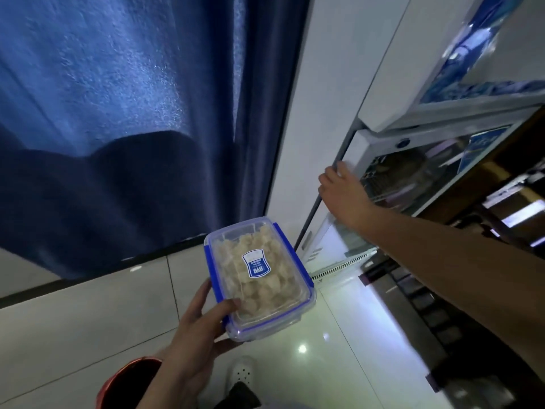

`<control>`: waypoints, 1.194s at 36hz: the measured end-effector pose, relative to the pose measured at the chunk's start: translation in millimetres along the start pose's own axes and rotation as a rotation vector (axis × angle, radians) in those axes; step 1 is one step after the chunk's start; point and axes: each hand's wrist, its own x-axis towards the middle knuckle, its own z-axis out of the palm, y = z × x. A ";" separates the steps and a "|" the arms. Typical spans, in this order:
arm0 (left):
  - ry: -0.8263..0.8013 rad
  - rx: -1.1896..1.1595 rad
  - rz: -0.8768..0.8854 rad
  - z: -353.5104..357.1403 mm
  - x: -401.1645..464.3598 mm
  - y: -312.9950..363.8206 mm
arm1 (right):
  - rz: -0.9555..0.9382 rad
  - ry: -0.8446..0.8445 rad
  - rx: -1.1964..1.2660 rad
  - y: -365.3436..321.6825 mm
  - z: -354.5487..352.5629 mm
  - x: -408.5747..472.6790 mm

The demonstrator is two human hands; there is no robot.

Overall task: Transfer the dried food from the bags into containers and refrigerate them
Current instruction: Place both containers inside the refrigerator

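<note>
At the fridge (330, 84), the left hand (194, 329) grips a filled container (259, 278); the right hand (339, 187) clasps the door edge (330, 184).

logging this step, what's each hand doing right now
Left hand: closed on the container of dried food, lid on.
Right hand: grip on the edge of the fridge door, fingers curled around it.

Clear lidded container (259, 278), pale dried food (259, 293)
</note>
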 end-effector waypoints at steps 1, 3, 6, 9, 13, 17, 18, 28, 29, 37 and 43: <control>-0.010 0.009 -0.005 1.4 1.2 1.3 | 0.002 0.006 0.016 -0.8 0.7 -0.6; -0.028 0.027 -0.011 3.9 3.0 3.1 | 0.008 0.003 0.045 -3.5 -1.4 -5.9; -0.052 0.059 -0.034 8.2 6.5 4.1 | 0.013 0.005 0.078 -12.4 -0.2 -32.0; -0.095 0.089 -0.049 15.9 10.1 3.2 | 0.048 0.083 0.173 -16.7 10.7 -77.9; -0.162 0.146 -0.050 34.1 14.1 2.1 | 0.082 0.053 0.233 -21.8 33.1 -141.6; -0.213 0.214 -0.057 57.0 20.1 -7.5 | 0.205 0.054 0.319 -35.7 50.2 -207.6; -0.230 0.237 -0.056 63.2 20.0 -10.4 | 0.261 0.093 0.373 -39.8 53.1 -224.7; -0.314 0.401 -0.063 127.4 -2.7 -50.3 | 0.741 0.043 0.726 -62.9 84.2 -347.3; -0.315 0.407 -0.062 134.1 -8.7 -55.5 | 0.786 0.032 0.745 -62.2 88.1 -354.3; -0.290 0.446 -0.073 176.7 -55.7 -100.5 | 1.086 -0.006 0.870 -55.2 138.8 -396.8; -0.242 0.468 -0.103 199.2 -75.7 -133.5 | 1.274 0.210 1.238 -41.0 186.9 -429.1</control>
